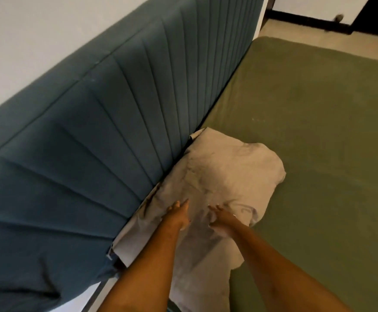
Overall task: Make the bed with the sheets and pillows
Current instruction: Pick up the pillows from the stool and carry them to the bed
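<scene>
A beige pillow (224, 167) in a loose, wrinkled case lies on the olive-green sheet (314, 136) that covers the mattress, its long side against the headboard. My left hand (177, 212) rests flat on the pillow's near part, fingers straight and pointing away from me. My right hand (221, 218) lies on the pillow just to the right, fingers spread and slightly bent over the cloth. Both forearms reach in from the bottom of the view. The case's slack end hangs toward me between my arms.
A tall teal headboard (107, 122) with vertical padded ribs runs along the left, against a white wall (37, 37). Beyond the bed's far edge is pale floor (296, 32) with a dark skirting and a dark doorway at the top right.
</scene>
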A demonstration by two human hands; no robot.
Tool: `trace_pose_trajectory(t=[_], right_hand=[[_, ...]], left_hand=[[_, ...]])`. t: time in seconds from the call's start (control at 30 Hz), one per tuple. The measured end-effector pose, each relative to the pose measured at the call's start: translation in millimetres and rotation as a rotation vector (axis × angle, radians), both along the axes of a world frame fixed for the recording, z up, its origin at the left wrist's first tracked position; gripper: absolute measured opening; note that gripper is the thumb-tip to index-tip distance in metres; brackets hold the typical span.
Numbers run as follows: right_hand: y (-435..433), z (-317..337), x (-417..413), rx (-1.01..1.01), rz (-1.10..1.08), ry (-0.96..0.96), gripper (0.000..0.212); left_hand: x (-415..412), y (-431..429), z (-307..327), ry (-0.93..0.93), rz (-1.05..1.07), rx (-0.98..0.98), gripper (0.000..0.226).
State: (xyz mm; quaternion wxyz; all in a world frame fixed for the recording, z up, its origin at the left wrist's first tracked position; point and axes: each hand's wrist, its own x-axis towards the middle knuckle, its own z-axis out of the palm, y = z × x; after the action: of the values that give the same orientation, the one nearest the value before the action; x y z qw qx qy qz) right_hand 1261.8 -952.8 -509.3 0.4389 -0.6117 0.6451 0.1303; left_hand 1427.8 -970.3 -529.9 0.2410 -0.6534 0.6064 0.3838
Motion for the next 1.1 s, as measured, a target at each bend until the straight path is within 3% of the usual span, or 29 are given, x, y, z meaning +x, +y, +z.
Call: trace_pose_trajectory(t=[0.27,0.47,0.6,0.83,0.97,1.1], right_hand=[[48.8,81.4,13.1,-0.057,0.259,-0.040,0.067],[139.7,156.7,35.2,-0.141,0.427,-0.132,0.059],[226.3,197.4,82.1,-0.184,0.734,-0.066,0.058],[427.0,225.9,195.9,-0.158,1.259,-0.163,0.059],[530.4,214.2,231.5,-0.139,1.509,-0.179,0.060],[607.0,189.3,246.0,-0.101,1.672,-0.089,0.062]], left_hand=[[0.0,73.8,104.1,0.017,0.154,-0.142,0.080],[26.7,207.3,178.1,-0.017,0.347,-0.358,0.081],[51.5,333.6,194.3,-0.035,0.607,-0.398,0.078],[112.2,616.6,209.5,-0.203,1.222,-0.349,0.079],[110.2,763.7,190.5,-0.267,1.543,-0.269,0.082],[70.5,851.9,172.5,-0.166,1.744,-0.209,0.085]])
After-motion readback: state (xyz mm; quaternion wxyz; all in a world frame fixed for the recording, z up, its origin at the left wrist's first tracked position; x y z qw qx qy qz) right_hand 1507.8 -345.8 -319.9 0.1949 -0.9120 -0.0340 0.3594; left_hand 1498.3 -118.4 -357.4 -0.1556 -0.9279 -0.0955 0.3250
